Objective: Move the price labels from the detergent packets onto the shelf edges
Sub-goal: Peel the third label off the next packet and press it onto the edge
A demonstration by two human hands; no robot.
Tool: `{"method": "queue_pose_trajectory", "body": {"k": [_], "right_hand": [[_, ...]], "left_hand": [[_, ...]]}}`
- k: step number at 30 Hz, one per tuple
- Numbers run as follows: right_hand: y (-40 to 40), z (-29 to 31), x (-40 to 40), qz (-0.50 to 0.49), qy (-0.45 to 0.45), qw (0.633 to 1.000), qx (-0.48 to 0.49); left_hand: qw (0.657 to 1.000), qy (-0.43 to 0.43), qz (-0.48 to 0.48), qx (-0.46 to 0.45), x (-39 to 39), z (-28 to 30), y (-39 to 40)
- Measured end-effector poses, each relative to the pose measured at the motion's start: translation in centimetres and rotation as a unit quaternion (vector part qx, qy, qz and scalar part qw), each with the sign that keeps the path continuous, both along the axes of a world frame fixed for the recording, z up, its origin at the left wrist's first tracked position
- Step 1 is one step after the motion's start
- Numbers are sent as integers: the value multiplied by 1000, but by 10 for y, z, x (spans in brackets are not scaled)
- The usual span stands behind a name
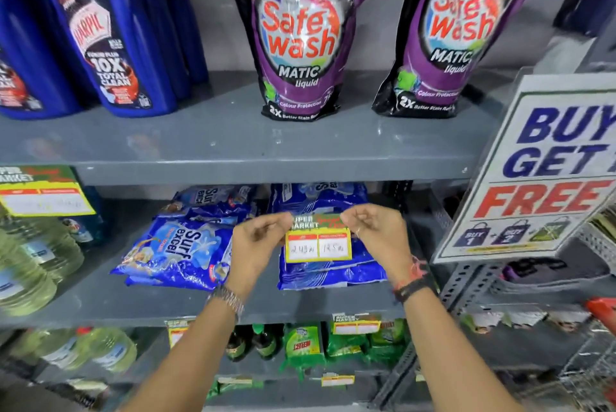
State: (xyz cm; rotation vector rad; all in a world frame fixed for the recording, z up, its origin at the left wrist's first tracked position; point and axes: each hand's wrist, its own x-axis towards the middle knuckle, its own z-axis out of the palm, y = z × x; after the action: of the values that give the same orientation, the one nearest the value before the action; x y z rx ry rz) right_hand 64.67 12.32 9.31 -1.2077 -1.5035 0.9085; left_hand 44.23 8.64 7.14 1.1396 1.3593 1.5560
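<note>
Pinching yellow-bordered paper price label [318, 240] by top corners, left hand [258, 241] at nine o'clock, right hand [373, 228] at three; risking tearing or crooked sticking on grey metal shelf edge [266, 173] at twelve.

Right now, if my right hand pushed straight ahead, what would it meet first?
Probably the blue detergent packet lying behind the price label that the right hand and left hand hold; depth is uncertain.
</note>
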Motion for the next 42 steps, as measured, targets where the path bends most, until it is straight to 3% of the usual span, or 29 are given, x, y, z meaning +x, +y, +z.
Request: {"method": "queue_pose_trajectory", "body": {"k": [5, 12, 17, 22, 28, 31, 34, 37, 42], "right_hand": [[-32, 48, 27, -23, 14, 995, 96], [-47, 100, 54, -107, 8, 976, 191], [-47, 108, 53, -162, -32, 968, 189], [-45, 103, 48, -170, -28, 967, 188], [-42, 98, 40, -213, -73, 939, 259], [-42, 96, 37, -243, -124, 916, 292], [-40, 99, 29, -210, -165, 917, 295], [-35, 101, 19, -177, -194, 928, 265], [-30, 99, 24, -157, -136, 943, 259]], "left_hand": [[993, 22, -22, 115, 24, 56, -24], [964, 123, -10, 234, 53, 105, -27], [944, 200, 29, 262, 63, 114, -23], [931, 234, 56, 273, 62, 113, -18], [925, 287, 86, 233, 65, 119, -20], [855, 437, 187, 209, 66, 126, -22], [804, 506, 205, 237, 64, 131, -18], [812, 519, 137, 230, 61, 133, -12], [811, 533, 110, 217, 57, 131, -7]]}}
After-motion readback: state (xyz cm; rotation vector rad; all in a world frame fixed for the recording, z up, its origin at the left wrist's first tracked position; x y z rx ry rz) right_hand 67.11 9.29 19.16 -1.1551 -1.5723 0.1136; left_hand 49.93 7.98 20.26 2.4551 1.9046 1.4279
